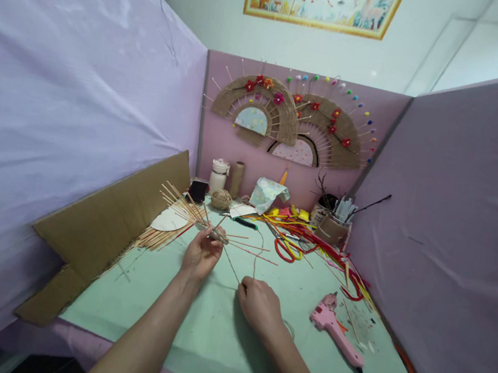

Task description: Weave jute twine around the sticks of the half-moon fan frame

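My left hand (203, 254) is closed around the base of a fan of thin wooden sticks (182, 202), which spread up to the left and out to the right. Twine is wound about the sticks near my fingertips. From there a strand of twine (232, 265) runs taut down to my right hand (258, 301), whose fingers are closed on it. A loose length of the twine trails from the right hand back across the table. Behind the left hand lie a white half-round card (170, 219) and more thin sticks (159, 238).
A pink glue gun (340, 333) lies at the right. Scissors (286, 249) and coloured pipe cleaners (315, 238) lie behind. At the back stand a twine ball (221, 199), a white jar (218, 176) and a cardboard tube (236, 179). Cardboard (111, 217) leans at the left.
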### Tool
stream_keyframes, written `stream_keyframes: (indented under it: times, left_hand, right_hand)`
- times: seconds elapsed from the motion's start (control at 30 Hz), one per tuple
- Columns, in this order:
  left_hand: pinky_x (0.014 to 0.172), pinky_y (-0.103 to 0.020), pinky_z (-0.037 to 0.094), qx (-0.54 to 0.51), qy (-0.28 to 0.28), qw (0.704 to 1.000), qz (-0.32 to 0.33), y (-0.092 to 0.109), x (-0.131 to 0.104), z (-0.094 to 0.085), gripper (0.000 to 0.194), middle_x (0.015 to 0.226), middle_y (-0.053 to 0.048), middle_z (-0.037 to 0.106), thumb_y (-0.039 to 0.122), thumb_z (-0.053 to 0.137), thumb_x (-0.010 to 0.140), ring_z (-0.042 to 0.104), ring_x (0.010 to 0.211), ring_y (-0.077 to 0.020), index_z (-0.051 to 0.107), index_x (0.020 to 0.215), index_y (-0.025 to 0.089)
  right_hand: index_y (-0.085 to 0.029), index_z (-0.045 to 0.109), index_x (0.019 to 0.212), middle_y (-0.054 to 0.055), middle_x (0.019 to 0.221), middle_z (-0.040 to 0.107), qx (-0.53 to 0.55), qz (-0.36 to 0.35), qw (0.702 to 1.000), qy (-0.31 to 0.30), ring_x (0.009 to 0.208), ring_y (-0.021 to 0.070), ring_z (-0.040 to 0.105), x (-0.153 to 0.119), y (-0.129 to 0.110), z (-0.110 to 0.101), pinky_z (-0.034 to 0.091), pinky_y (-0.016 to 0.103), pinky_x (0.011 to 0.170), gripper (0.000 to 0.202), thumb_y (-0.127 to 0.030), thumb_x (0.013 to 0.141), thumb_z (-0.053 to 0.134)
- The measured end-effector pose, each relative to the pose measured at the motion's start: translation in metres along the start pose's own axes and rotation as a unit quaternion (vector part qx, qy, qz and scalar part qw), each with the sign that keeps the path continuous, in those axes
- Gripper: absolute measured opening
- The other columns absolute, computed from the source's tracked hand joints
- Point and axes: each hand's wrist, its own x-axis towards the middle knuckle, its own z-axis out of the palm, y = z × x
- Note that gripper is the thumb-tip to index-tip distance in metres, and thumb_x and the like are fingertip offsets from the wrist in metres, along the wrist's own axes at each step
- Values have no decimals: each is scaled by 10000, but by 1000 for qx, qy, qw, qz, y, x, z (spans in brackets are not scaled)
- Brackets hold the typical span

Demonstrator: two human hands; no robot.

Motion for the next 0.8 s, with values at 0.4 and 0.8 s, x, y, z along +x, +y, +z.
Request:
stream_keyframes:
  times: [0.4,0.8]
  left_hand:
    - [441,-105,403,38,-44,998,20,-1,-7,2,315,860,-57,611,52,588,706,583,717,-94,620,987,193]
    - [709,-285,510,175,-91,977,77,-16,-12,-4,624,1003,-56,667,141,648,688,642,873,-181,446,1268,254]
  right_hand:
    - [-183,459,1273,121,1155,562,145,-249,930,227,1081,225,506,0,-37,-18,421,387,925,420,-252,860,488]
    - [-193,225,1430,134,1289,521,122,-223,937,240,1129,232,535,6,-42,-2,504,357,867,569,-302,904,413]
